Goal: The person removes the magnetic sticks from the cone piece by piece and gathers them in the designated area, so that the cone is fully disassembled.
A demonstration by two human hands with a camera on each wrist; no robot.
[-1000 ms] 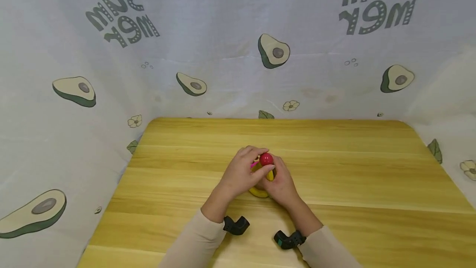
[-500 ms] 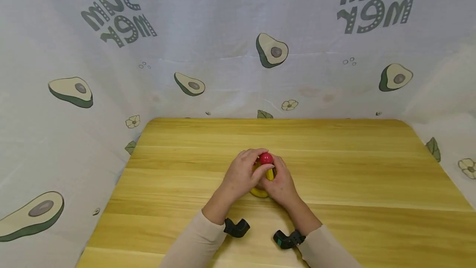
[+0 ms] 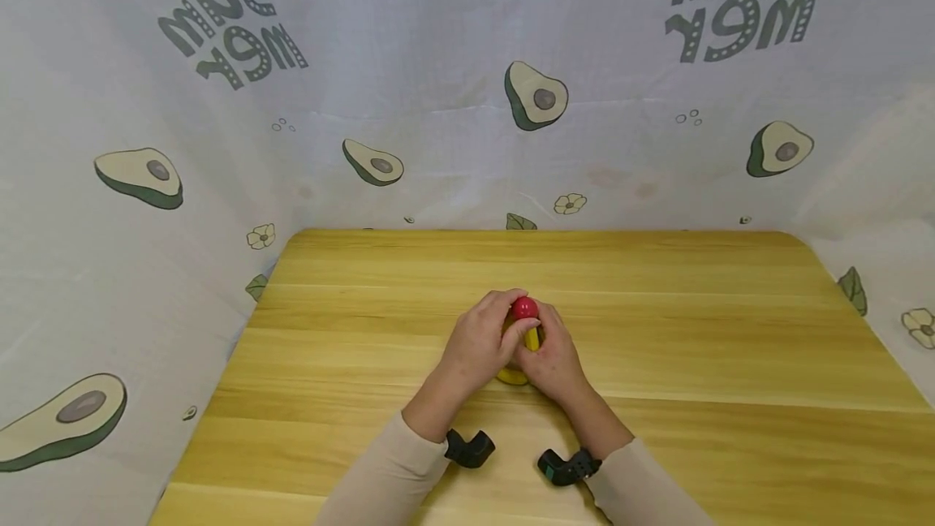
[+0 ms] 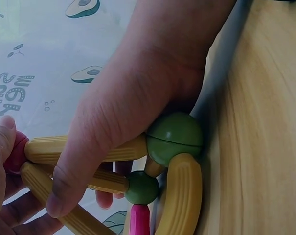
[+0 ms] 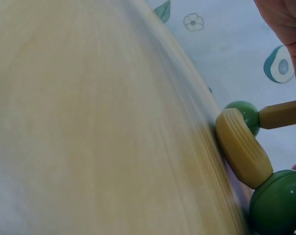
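Note:
Between the hands stands a frame of ball-and-rod building toy pieces. A red ball [image 3: 525, 308] tops it, and the thumb and fingers of my left hand [image 3: 475, 339] pinch this ball from the left. Lower down, my right hand [image 3: 558, 360] grips the straight yellow rods [image 4: 121, 149], its thumb across them in the left wrist view. Those rods run from the red ball to green balls [image 4: 174, 139] near the tabletop. Curved yellow rods [image 5: 243, 149] link the green balls, and a pink rod [image 4: 140, 220] joins one of them. The hands hide much of the frame in the head view.
A wood-grain table [image 3: 351, 331] spreads under the hands. Behind and beside it hangs a pale curtain [image 3: 453, 47] printed with avocados. Black wrist cameras [image 3: 471, 449] sit on both wrists, close above the table.
The left hand has edged right around the red ball. A bit of pink visible between the hands a second ago is now hidden. The right hand keeps its hold.

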